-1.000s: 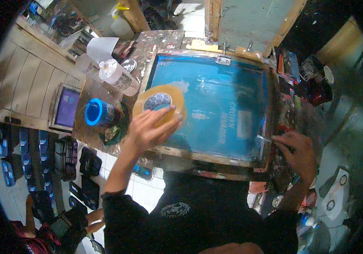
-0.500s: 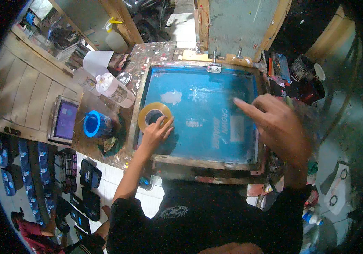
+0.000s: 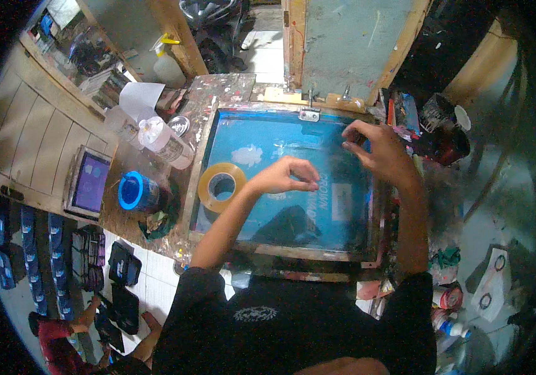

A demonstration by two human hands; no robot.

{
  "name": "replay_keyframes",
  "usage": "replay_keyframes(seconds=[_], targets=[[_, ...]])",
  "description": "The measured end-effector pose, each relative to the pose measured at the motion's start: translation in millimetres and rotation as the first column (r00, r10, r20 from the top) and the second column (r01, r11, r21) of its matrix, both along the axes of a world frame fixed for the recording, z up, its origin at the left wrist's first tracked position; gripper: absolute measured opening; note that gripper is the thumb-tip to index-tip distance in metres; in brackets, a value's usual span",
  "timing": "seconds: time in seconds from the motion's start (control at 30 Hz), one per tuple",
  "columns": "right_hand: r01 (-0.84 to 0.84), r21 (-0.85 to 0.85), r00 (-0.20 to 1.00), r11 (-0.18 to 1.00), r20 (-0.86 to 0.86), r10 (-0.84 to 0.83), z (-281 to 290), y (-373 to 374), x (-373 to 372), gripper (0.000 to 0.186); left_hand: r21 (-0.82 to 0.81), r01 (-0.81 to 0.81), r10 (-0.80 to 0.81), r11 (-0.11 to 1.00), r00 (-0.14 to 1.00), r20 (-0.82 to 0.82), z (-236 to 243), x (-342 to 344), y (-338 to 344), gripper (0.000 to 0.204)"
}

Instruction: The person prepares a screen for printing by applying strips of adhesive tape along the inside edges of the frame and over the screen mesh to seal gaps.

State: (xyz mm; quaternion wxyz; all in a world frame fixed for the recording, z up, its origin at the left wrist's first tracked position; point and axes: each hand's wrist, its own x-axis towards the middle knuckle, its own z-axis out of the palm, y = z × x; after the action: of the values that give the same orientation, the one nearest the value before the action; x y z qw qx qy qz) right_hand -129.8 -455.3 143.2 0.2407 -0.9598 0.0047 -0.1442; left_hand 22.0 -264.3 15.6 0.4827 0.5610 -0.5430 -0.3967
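Note:
A framed printing screen (image 3: 205, 144) with blue mesh lies flat on the worktable, with pale shapes and lettering showing in the mesh. Over its middle hovers my left hand (image 3: 285, 175), its fingers bent in toward the thumb. My right hand (image 3: 380, 150) is above the screen's far right part, fingers curled toward the thumb. Whether a thin clear piece is between the fingers of either hand, I cannot make out. A roll of yellowish clear tape (image 3: 235, 179) rests on the screen's left side, beside my left forearm and out of both hands.
Left of the screen stand a blue tub (image 3: 131, 191) and a clear plastic bottle (image 3: 166, 144). A metal hinge clamp (image 3: 309, 114) sits at the far frame edge. Dark paint pots (image 3: 449, 144) are at the far right. Another person (image 3: 61, 340) is low at left, near dark pouches.
My left hand has left the tape roll and moved right over the screen. My right hand has drawn its outstretched finger in and shifted slightly away from me. The view has tilted slightly.

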Motion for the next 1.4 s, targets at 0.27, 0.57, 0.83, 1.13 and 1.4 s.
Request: replay_keyframes(seconds=[0.27,0.57,0.83,1.13,1.4], targets=[[0.242,0.498,0.957,0.833,0.020,-0.290,-140.6,-55.5,-2.6,0.016,0.266,-0.221,0.238,0.938,0.971,-0.034,-15.7,55.7,14.1,0.017],[0.299,0.926,0.930,0.231,-0.228,-0.289,-165.2,-56.5,12.5,0.019,0.272,-0.289,0.295,0.918,0.955,0.018,-22.3,99.6,1.7,0.028],[0.346,0.798,0.905,0.493,-0.146,-0.400,-210.1,-87.4,35.1,0.017,0.270,-0.406,0.386,0.873,0.914,0.127,-33.1,108.8,-13.1,0.025],[0.568,0.324,0.743,0.756,0.193,-0.641,-229.6,-87.8,63.7,0.014,-0.064,-0.684,0.652,0.727,0.659,0.375,-53.8,97.7,-38.6,0.030],[0.581,0.352,0.752,0.734,0.113,-0.649,-230.0,-60.4,76.1,0.014,0.112,-0.674,0.604,0.730,0.713,0.355,-64.1,104.6,-29.9,0.027]])
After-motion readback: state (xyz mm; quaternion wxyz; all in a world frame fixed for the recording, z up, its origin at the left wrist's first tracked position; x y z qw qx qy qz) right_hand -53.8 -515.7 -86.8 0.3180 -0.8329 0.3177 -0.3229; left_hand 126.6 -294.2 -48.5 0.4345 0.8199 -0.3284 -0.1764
